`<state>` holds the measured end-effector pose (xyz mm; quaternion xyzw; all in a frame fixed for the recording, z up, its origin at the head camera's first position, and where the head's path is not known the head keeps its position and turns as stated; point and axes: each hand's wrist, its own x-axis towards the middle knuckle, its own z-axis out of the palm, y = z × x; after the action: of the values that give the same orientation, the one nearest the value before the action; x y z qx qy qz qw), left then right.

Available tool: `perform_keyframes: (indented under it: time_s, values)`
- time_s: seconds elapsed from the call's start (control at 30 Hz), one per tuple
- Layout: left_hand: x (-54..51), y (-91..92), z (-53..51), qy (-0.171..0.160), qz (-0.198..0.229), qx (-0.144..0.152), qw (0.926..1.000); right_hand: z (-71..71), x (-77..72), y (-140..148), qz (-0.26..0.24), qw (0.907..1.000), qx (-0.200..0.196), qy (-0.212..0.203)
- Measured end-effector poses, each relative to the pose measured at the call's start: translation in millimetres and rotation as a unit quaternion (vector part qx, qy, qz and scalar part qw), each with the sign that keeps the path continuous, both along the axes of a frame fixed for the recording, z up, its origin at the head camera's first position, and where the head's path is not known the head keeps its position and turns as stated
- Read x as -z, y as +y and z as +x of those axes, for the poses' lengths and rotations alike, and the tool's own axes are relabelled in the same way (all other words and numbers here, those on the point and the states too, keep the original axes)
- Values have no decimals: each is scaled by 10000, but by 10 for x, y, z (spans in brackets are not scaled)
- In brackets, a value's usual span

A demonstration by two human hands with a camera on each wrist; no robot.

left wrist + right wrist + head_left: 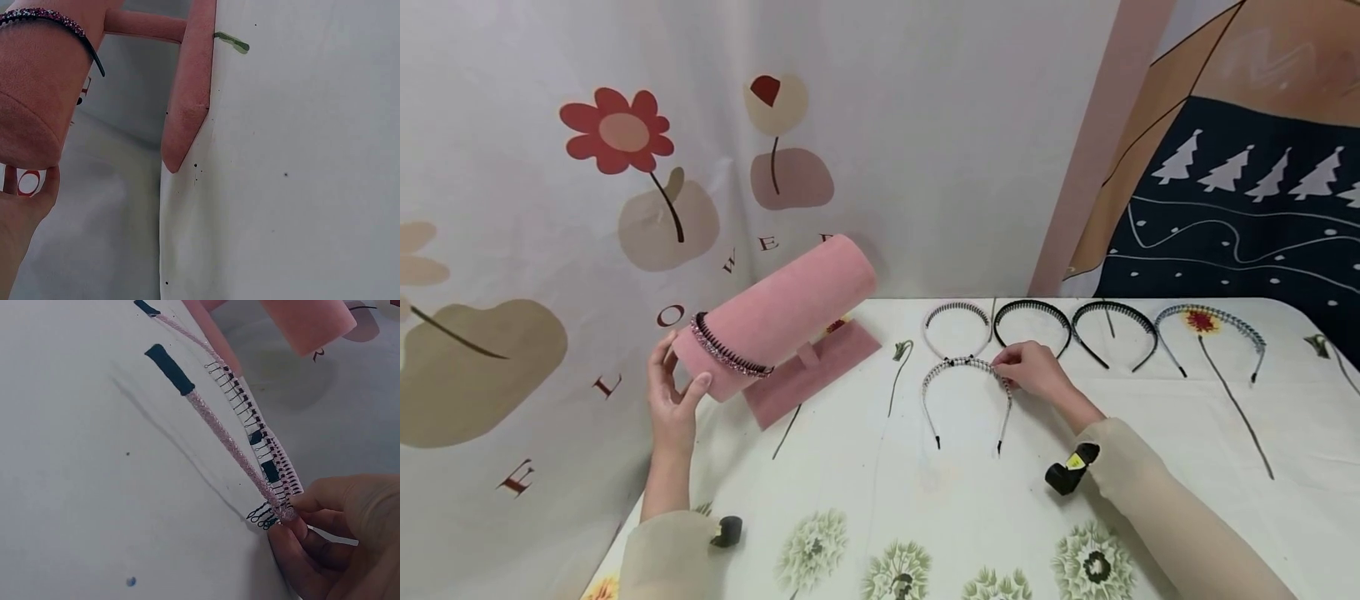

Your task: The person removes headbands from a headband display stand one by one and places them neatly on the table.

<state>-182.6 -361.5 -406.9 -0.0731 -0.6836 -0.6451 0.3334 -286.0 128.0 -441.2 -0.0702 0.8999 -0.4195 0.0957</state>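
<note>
A pink padded headband stand [797,304], a roll on a flat base [842,367], leans at the left of the table. My left hand [673,404] grips the roll's near end, thumb in front and fingers behind. Around the roll near that end sits a dark toothed headband [722,354] with glittery pink and silver stones. My right hand [1037,371] pinches a pale toothed headband [962,362] by its right side. In the right wrist view, that headband [228,444] shows a sparkly pink wrap, dark end tips and wire loops.
Along the table's back edge lie a white headband [927,333], two black headbands [1032,303] [1112,306] and a grey-blue headband [1213,310]. A flower-printed cloth covers the table [925,517]. A printed curtain [940,167] hangs behind.
</note>
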Motion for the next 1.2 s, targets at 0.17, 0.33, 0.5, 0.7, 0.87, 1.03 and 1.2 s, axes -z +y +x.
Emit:
perform_keyframes:
  time_s: [0.17, 0.33, 0.5, 0.7, 0.87, 1.03, 1.2]
  values:
    - [-3, -4, 8, -65, -38, -42, 10000, -11, 2, -22, 173, 9998, 18, 140]
    - [3, -12, 24, -47, -47, -63, 10000, 4, 3, -40, 212, 9995, 91, 228]
    - [3, -16, 25, 131, -21, 75, 9999, 16, 14, -28, 85, 9994, 163, 305]
    - [11, -18, 22, 229, 53, 175, 9996, 24, 0, 10, 30, 9987, 177, 468]
    - [25, -19, 24, 216, 82, 146, 9996, 20, -43, 17, -67, 9986, 118, 511]
    - [35, -19, 6, 256, 69, 145, 9995, 17, -86, 10, -208, 9986, 92, 482]
    - [33, -19, -18, 296, 69, 192, 9994, 20, -126, 1, -221, 9981, 99, 567]
